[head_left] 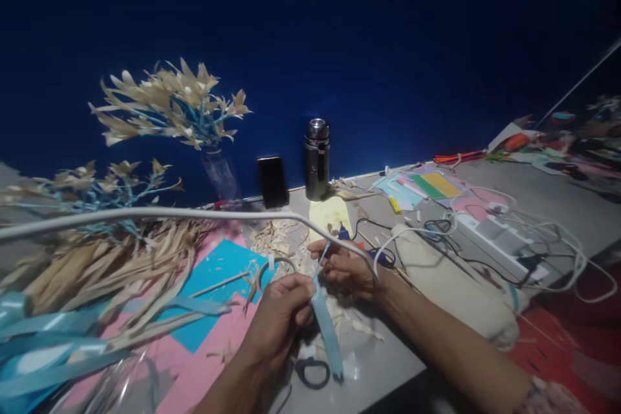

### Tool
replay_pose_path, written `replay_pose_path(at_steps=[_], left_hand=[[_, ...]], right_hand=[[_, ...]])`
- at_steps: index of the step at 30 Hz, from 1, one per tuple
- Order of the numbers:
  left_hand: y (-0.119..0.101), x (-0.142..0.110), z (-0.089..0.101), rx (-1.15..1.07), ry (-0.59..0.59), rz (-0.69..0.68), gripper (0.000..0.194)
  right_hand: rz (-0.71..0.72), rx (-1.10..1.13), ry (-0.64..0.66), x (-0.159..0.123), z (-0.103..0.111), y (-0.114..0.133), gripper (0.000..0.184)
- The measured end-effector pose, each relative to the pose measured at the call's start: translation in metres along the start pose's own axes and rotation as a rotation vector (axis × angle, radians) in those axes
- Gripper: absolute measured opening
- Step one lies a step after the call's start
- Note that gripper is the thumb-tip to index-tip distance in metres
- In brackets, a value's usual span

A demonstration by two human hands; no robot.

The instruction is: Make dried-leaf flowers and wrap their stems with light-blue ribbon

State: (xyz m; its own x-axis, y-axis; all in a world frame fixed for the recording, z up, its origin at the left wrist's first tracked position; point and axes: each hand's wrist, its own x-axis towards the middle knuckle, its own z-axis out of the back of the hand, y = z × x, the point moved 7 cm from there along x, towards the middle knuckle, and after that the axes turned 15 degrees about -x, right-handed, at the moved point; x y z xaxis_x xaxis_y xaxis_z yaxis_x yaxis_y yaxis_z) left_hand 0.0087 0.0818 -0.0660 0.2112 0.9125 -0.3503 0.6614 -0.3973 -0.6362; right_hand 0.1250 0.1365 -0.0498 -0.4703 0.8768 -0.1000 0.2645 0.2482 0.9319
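Observation:
Between the thumb and fingers of my left hand [285,307] is pinched a light-blue ribbon [328,333], whose loose end hangs down toward the table. From that pinch a thin light-blue stem [322,260] slants up to my right hand [347,268]. The fingers of my right hand are curled about the stem's upper part; their exact grip is partly hidden. A dark looped handle [313,373], like that of scissors, lies below my hands. Pale husk scraps [276,239] are scattered around them. Just beyond my right hand lies a blue glue gun [381,257].
A white cable [194,213] crosses in front of my hands. Dried-husk flowers [179,103] stand in a clear vase at left, above dried husks [63,278]. A phone [272,182] and black flask [317,165] stand behind. A power strip [499,246] with tangled cords lies right.

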Motion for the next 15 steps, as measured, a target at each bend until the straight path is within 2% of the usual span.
replay_pose_path(at_steps=[6, 12, 15], left_hand=[[0.0001, -0.0007, -0.0009, 0.063, -0.024, -0.002, 0.031], [0.0082, -0.0043, -0.0087, -0.072, 0.072, 0.142, 0.032], [0.0065, -0.0046, -0.0072, -0.083, 0.059, 0.129, 0.032]], right_hand=[[0.012, -0.097, -0.102, 0.0011, -0.0005, -0.0037, 0.047], [0.068, -0.050, -0.095, 0.0020, 0.0039, 0.0017, 0.046], [0.058, -0.011, -0.044, 0.0012, 0.0048, 0.0012, 0.047]])
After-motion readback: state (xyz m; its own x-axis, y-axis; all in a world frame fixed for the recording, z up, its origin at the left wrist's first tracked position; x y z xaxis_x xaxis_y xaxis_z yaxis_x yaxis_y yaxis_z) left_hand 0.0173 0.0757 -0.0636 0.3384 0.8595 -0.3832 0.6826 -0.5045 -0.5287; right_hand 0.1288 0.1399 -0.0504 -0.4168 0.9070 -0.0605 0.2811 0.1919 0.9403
